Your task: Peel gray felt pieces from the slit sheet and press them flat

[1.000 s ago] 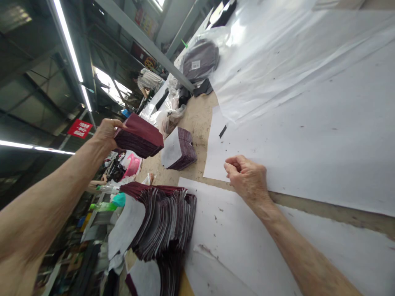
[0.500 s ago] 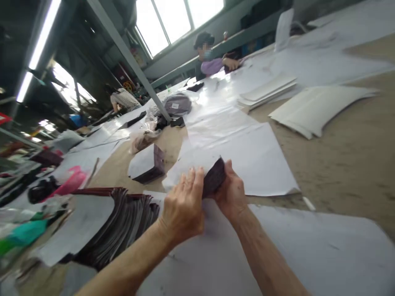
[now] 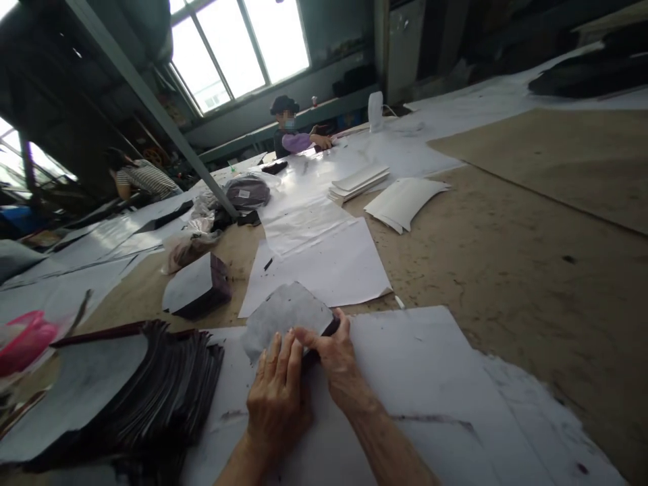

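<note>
A small stack of cut pieces (image 3: 288, 310), pale grey on top with dark edges, is in front of me just above the white paper sheet (image 3: 405, 351). My left hand (image 3: 281, 378) holds its near side, fingers close together over the top and thumb hidden. At the right corner, my right hand (image 3: 337, 347) is closed round the stack with its thumb on the top face. To the left lies a tall, fanned pile of dark-edged pieces (image 3: 167, 385). Beyond it a similar block of pieces (image 3: 197, 287) sits on the brown table covering.
White cards (image 3: 405, 202) and a stack of white sheets (image 3: 359, 182) lie farther back. A slanting post (image 3: 152, 101) rises beside a wrapped dark bundle (image 3: 248, 192). A pink plastic item (image 3: 25, 341) is at far left. Two people work across the table, one in purple sleeves (image 3: 296, 142).
The stack has tipped from edge-on to showing its pale top face. Both hands have come lower and nearer, and the camera view has swung to the right.
</note>
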`<action>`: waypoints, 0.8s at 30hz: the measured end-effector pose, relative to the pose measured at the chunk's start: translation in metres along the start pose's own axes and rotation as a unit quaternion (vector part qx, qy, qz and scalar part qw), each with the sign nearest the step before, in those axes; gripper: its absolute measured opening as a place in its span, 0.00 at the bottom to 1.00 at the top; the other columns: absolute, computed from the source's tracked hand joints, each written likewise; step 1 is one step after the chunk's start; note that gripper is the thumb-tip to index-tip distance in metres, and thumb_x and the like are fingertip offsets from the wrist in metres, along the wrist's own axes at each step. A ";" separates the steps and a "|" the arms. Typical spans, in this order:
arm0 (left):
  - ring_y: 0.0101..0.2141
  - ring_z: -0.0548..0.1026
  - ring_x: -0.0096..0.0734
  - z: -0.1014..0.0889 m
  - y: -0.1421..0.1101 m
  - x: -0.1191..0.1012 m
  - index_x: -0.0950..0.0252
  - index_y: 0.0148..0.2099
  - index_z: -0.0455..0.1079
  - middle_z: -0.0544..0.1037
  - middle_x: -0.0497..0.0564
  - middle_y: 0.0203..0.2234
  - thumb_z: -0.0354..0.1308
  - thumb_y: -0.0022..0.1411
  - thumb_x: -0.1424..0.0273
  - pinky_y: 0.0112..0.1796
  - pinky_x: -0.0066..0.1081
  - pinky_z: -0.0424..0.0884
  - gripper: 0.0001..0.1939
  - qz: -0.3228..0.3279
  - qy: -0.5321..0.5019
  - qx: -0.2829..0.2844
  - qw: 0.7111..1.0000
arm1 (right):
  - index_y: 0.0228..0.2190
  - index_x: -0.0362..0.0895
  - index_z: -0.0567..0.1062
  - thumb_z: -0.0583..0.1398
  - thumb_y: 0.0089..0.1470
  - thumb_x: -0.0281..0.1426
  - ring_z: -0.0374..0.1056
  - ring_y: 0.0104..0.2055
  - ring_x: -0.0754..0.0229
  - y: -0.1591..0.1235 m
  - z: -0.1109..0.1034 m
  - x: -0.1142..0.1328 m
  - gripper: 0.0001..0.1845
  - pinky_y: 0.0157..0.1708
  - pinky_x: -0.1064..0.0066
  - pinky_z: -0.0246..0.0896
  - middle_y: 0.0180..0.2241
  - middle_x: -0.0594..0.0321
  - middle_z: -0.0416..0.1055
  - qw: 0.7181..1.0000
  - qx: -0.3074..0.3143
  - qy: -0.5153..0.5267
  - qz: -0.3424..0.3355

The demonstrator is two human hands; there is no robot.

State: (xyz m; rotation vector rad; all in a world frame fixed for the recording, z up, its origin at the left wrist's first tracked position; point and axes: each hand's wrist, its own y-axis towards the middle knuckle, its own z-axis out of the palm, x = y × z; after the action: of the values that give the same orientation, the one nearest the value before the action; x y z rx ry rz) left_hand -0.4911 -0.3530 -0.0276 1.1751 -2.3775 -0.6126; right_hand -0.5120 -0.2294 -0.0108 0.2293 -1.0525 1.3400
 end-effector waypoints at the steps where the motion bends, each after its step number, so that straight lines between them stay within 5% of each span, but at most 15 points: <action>1: 0.55 0.62 0.48 0.001 -0.001 0.001 0.66 0.66 0.39 0.67 0.59 0.53 0.46 0.50 0.77 0.47 0.48 0.68 0.41 -0.001 -0.004 -0.004 1.000 | 0.48 0.48 0.58 0.69 0.27 0.30 0.68 0.35 0.60 0.001 0.003 -0.003 0.44 0.36 0.70 0.63 0.33 0.69 0.72 1.000 -0.016 0.001 -0.011; 7: 0.54 0.64 0.47 -0.009 0.003 0.003 0.65 0.65 0.45 0.69 0.58 0.52 0.47 0.52 0.76 0.47 0.46 0.68 0.37 0.039 0.002 -0.022 0.999 | 0.42 0.48 0.58 0.66 0.31 0.28 0.67 0.26 0.61 -0.008 0.006 0.000 0.35 0.29 0.70 0.65 0.26 0.72 0.69 0.997 -0.047 0.025 -0.054; 12: 0.56 0.61 0.45 -0.026 0.042 -0.015 0.64 0.64 0.47 0.68 0.57 0.53 0.50 0.53 0.77 0.52 0.46 0.63 0.36 0.081 -0.047 -0.083 0.992 | 0.43 0.49 0.59 0.68 0.29 0.27 0.67 0.30 0.63 -0.025 -0.003 0.051 0.38 0.32 0.71 0.66 0.31 0.72 0.69 0.988 -0.083 0.022 -0.130; 16: 0.58 0.57 0.47 -0.022 0.076 -0.035 0.66 0.63 0.50 0.67 0.59 0.54 0.51 0.53 0.76 0.54 0.48 0.60 0.34 0.108 -0.104 -0.124 0.981 | 0.43 0.50 0.58 0.69 0.29 0.30 0.68 0.32 0.63 -0.022 -0.017 0.081 0.38 0.34 0.71 0.67 0.35 0.71 0.69 0.972 -0.136 0.007 -0.192; 21: 0.59 0.55 0.43 0.015 0.086 -0.046 0.66 0.61 0.52 0.66 0.56 0.55 0.47 0.55 0.77 0.56 0.46 0.56 0.30 0.189 -0.171 -0.030 0.967 | 0.44 0.48 0.53 0.67 0.33 0.35 0.69 0.36 0.62 -0.006 -0.052 0.070 0.39 0.38 0.68 0.68 0.39 0.64 0.68 0.963 -0.212 -0.051 -0.161; 24: 0.60 0.54 0.43 0.027 0.079 -0.047 0.66 0.61 0.52 0.64 0.56 0.57 0.45 0.53 0.78 0.57 0.47 0.51 0.30 0.187 -0.200 0.020 0.962 | 0.44 0.46 0.56 0.67 0.32 0.38 0.70 0.37 0.56 -0.008 -0.074 0.072 0.38 0.34 0.64 0.70 0.39 0.59 0.70 0.967 -0.196 -0.126 -0.102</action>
State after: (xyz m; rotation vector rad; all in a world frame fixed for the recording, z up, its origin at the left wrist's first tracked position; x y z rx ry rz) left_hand -0.5293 -0.2658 -0.0140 0.6245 -2.8613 -0.7265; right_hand -0.4780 -0.1326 0.0039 0.2075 -1.4450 0.9090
